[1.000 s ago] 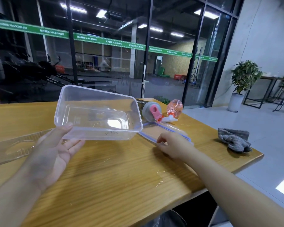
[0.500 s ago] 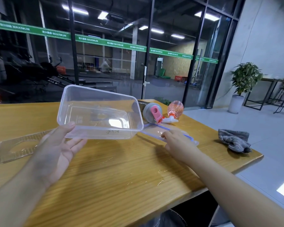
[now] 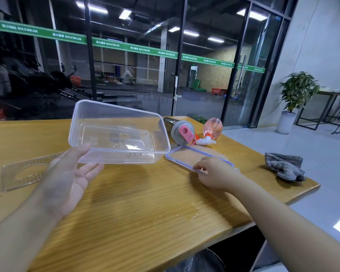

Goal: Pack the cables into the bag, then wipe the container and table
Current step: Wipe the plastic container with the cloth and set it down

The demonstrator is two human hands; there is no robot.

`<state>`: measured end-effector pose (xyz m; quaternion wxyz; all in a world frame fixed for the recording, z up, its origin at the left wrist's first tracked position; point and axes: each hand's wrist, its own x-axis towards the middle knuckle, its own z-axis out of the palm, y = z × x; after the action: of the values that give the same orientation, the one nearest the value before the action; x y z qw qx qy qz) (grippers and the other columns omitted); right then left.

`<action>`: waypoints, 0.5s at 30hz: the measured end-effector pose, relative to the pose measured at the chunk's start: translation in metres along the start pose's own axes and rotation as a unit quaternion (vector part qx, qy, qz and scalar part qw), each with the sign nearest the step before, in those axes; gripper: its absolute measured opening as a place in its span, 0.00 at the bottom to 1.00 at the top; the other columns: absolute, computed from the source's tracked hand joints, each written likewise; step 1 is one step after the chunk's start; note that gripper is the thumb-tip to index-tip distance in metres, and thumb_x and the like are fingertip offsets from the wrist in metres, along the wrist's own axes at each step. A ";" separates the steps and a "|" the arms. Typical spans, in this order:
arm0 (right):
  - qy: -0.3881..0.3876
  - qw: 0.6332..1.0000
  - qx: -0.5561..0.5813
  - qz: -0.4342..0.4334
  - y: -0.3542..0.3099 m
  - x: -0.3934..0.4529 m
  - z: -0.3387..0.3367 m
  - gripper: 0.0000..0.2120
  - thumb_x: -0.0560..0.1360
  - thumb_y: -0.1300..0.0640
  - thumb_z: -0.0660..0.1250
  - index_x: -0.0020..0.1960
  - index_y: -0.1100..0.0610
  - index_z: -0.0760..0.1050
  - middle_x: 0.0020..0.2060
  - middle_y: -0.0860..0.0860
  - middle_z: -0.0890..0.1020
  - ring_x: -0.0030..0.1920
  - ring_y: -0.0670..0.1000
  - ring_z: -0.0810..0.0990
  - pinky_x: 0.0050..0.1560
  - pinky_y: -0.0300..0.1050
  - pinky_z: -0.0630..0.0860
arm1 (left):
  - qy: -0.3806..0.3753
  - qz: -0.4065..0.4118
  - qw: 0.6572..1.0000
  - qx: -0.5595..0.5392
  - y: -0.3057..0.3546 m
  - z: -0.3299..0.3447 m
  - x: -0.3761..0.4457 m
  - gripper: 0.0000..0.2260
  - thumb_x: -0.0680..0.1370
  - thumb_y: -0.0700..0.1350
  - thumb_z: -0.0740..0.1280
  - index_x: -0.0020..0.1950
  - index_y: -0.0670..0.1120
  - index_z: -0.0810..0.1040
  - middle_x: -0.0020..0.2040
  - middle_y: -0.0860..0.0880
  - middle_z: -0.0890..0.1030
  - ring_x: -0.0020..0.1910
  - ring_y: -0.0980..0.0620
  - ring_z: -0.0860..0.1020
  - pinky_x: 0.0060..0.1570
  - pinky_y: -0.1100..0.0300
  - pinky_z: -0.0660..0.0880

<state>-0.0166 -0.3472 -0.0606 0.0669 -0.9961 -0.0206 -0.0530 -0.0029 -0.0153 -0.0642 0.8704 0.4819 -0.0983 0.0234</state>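
My left hand point(image 3: 71, 173) holds a clear, empty plastic container point(image 3: 118, 134) tilted up off the wooden table point(image 3: 145, 213). Its thumb lies on the near wall and its fingers are underneath. To the right, a clear lid with a blue seal point(image 3: 185, 156) lies flat on the table. My right hand point(image 3: 216, 175) rests on the lid's near right edge, with curled fingertips pinching the rim. A crumpled grey cloth point(image 3: 283, 166) sits near the table's right corner, away from both hands. I see no cables or bag.
A dark bottle with a grey and pink cap point(image 3: 180, 132) and a pink spray bottle point(image 3: 212, 127) lie on their sides behind the lid. A flat clear plastic piece point(image 3: 22, 173) lies at the left. The table edge runs close on the right.
My right hand has shifted slightly right along the lid's near edge. The container stays tilted in my left hand, much as before.
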 end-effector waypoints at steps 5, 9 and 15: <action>0.050 0.997 0.056 -0.004 -0.007 0.015 -0.011 0.16 0.75 0.52 0.61 0.61 0.50 0.76 0.58 0.45 0.78 0.57 0.47 0.76 0.53 0.43 0.73 | 0.013 0.000 1.000 -0.007 0.002 -0.001 0.002 0.30 0.69 0.48 0.69 0.69 0.45 0.67 0.67 0.47 0.73 0.59 0.42 0.78 0.57 0.50 0.72; 0.115 0.989 0.097 0.017 -0.016 0.050 -0.015 0.15 0.76 0.57 0.61 0.62 0.56 0.75 0.53 0.51 0.79 0.54 0.53 0.77 0.47 0.44 0.74 | 0.041 0.006 0.999 -0.036 0.003 -0.006 0.004 0.26 0.73 0.46 0.68 0.69 0.44 0.66 0.67 0.46 0.72 0.58 0.44 0.78 0.55 0.50 0.74; 0.179 0.955 0.187 0.147 -0.011 0.114 0.000 0.25 0.74 0.53 0.68 0.67 0.60 0.66 0.62 0.57 0.72 0.59 0.57 0.73 0.52 0.47 0.69 | 0.035 0.010 0.999 -0.028 0.009 -0.003 0.001 0.21 0.74 0.46 0.64 0.67 0.45 0.70 0.62 0.47 0.78 0.57 0.46 0.79 0.58 0.47 0.71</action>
<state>0.0961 -0.3328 -0.0474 0.2611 -0.9322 0.1287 -0.2152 -0.0027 -0.0078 -0.0586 0.8859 0.4556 -0.0737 0.0464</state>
